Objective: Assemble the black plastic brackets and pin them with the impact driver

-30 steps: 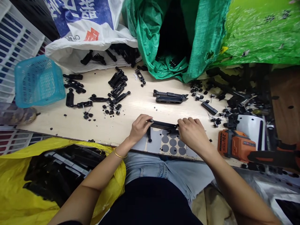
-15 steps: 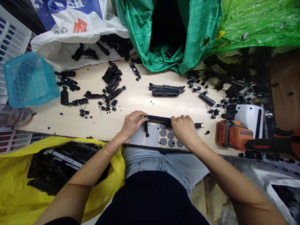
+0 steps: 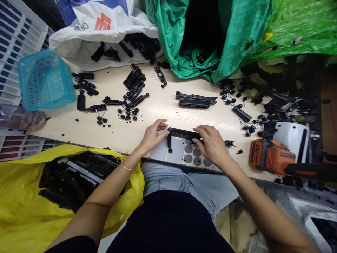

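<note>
My right hand grips the right part of a long black plastic arm, fingers on the far side and thumb on the near side. A short black link hangs toward me from the arm's left end. My left hand is at that end with its fingers apart, the thumb touching or very close to it. Beneath lies a grey sheet with round dots on its right part. Beyond my right hand a forked black tip shows; my hand hides whether it joins the arm.
Two finished-looking black arms lie farther back. Black links and knobbed screws are scattered left, more parts to the right. An orange cordless tool lies right. A blue basket, white sack, green sack and yellow sack surround the table.
My left fingers have lifted off the arm's end and spread. My right hand has loosened into a thumb-and-finger grip. The whole view has shifted, with the table appearing farther right.
</note>
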Demonstrator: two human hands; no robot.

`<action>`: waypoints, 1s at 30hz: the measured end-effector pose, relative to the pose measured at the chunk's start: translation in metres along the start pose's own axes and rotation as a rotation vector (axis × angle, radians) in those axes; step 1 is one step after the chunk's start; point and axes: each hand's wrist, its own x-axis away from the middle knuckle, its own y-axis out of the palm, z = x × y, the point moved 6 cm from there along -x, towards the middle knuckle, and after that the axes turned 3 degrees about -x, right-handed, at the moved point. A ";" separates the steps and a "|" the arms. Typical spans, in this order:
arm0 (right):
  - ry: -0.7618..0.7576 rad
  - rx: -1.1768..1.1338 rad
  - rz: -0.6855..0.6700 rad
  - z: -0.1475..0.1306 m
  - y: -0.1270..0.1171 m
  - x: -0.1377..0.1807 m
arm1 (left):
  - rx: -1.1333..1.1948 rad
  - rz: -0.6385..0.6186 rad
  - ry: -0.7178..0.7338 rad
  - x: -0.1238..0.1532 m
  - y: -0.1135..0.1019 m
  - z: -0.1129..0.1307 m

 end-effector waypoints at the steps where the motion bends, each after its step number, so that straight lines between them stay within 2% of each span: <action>1: -0.022 -0.009 0.011 -0.002 0.005 0.002 | -0.010 0.047 -0.023 0.004 -0.002 -0.001; 4: 0.031 -0.008 0.079 0.005 0.013 0.012 | -0.098 0.137 -0.009 0.016 -0.006 0.006; 6: 0.072 -0.020 0.129 0.015 0.015 0.024 | -0.197 0.119 0.099 0.021 -0.005 0.018; 8: 0.055 -0.033 0.124 0.023 0.022 0.035 | -0.324 -0.017 0.267 0.022 0.004 0.034; 10: 0.009 -0.021 0.095 0.028 0.034 0.045 | -0.447 -0.240 0.417 0.023 0.018 0.045; 12: -0.005 0.015 0.103 0.034 0.046 0.050 | -0.542 -0.431 0.492 0.020 0.029 0.046; 14: 0.009 0.047 0.132 0.041 0.055 0.052 | -0.606 -0.541 0.539 0.015 0.034 0.043; 17: 0.011 0.053 0.132 0.046 0.060 0.050 | -0.679 -0.608 0.617 0.007 0.037 0.038; 20: 0.005 0.024 0.075 0.038 0.058 0.046 | -0.713 -0.603 0.680 0.002 0.042 0.038; 23: 0.067 0.007 0.034 0.017 0.052 0.040 | -0.718 -0.544 0.702 0.003 0.049 0.048; 28: 0.095 -0.055 0.043 -0.022 0.034 0.032 | -0.727 -0.337 0.540 0.004 0.054 0.062; 30: 0.042 -0.038 0.014 -0.027 0.024 0.034 | -0.731 -0.336 0.535 0.006 0.051 0.066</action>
